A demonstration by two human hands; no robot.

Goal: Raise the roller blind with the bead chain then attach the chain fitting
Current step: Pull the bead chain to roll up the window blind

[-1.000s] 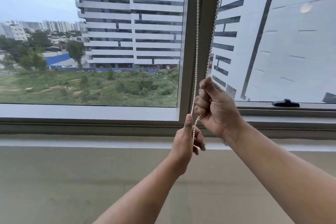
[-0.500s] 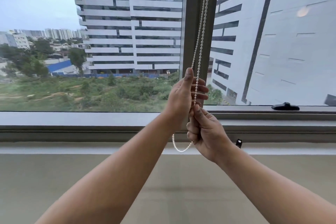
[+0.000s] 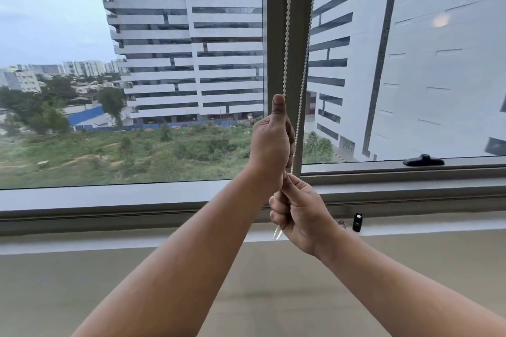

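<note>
A white bead chain (image 3: 287, 24) hangs in two strands in front of the grey window post (image 3: 298, 68). My left hand (image 3: 271, 142) is closed around the chain, thumb pointing up along the left strand. Just below it my right hand (image 3: 299, 213) is also closed on the chain, and the chain's bottom loop (image 3: 277, 234) pokes out under its fingers. A small black chain fitting (image 3: 357, 222) stands on the sill to the right of my right hand, apart from it. The roller blind itself is out of view above.
A tiny metal piece (image 3: 342, 224) lies beside the black fitting on the white sill (image 3: 109, 243). A black window handle (image 3: 423, 160) sits on the right frame. Below the sill is a plain beige wall (image 3: 82, 295).
My left hand went from below my right hand up to a higher grip on the chain. My right hand came down with the chain and now sits under the left. The bottom loop hangs shorter.
</note>
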